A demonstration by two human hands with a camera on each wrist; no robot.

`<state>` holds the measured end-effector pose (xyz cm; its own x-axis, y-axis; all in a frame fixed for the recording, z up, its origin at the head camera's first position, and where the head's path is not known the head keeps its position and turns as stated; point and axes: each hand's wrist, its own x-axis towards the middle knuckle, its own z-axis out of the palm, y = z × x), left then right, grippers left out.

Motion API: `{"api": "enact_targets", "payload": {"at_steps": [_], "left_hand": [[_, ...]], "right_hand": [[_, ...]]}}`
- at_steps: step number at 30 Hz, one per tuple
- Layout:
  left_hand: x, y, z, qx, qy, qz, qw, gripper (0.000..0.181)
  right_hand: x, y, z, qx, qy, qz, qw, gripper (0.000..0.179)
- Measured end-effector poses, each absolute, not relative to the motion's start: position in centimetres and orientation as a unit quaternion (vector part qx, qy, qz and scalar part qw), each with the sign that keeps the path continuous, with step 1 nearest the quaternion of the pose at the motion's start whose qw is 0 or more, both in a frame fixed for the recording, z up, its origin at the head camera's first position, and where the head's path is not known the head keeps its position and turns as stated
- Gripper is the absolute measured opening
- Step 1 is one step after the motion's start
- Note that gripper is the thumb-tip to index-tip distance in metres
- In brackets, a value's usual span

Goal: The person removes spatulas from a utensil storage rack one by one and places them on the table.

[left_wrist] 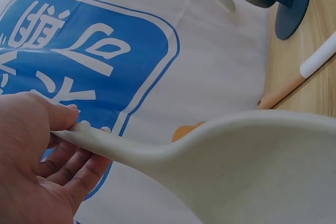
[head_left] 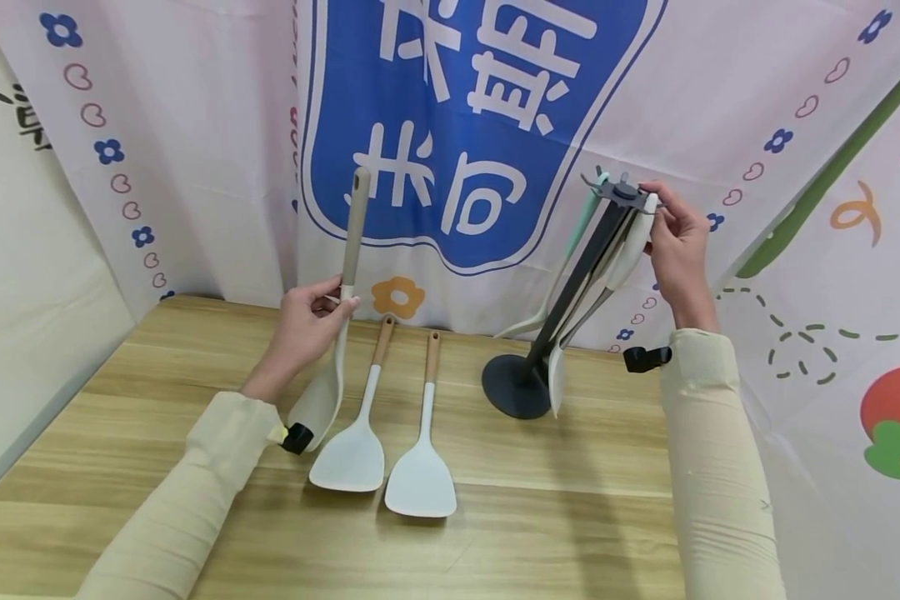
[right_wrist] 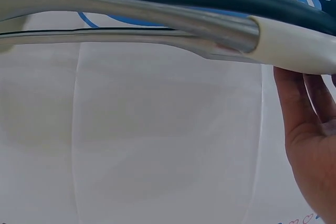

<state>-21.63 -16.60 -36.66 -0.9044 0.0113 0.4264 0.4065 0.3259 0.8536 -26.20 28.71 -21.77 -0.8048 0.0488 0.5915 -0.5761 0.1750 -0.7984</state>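
Observation:
My left hand [head_left: 311, 325] pinches a spatula [head_left: 355, 225] at its pale neck, just below the grey-beige handle. The spatula stands upright, its broad cream head [left_wrist: 273, 166] hanging low near the table. At the right, my right hand [head_left: 678, 246] is at the top of a dark utensil stand [head_left: 521, 392]. Its fingers grip the white handle of a metal-shafted utensil [head_left: 630, 250] beside the hooks; in the right wrist view, fingers touch that handle [right_wrist: 294, 45] from below. The thumb is hidden there. A mint-handled utensil [head_left: 583, 221] hangs on the stand's left side.
Two white spatulas with wooden handles lie side by side on the wooden table [head_left: 525, 533]: one left [head_left: 351, 458], one right [head_left: 422, 483]. Other utensils hang close together behind the white handle. A printed cloth [head_left: 217, 167] hangs along the table's back edge.

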Motion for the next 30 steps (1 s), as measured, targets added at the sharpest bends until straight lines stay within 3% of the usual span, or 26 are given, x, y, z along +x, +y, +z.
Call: {"api": "enact_targets", "payload": {"at_steps": [30], "left_hand": [[-20.7, -18.2, -38.9, -0.086, -0.824, -0.531, 0.181, 0.047]], "right_hand": [[-26.5, 29.0, -22.1, 0.198, -0.725, 0.609, 0.256, 0.028]]}}
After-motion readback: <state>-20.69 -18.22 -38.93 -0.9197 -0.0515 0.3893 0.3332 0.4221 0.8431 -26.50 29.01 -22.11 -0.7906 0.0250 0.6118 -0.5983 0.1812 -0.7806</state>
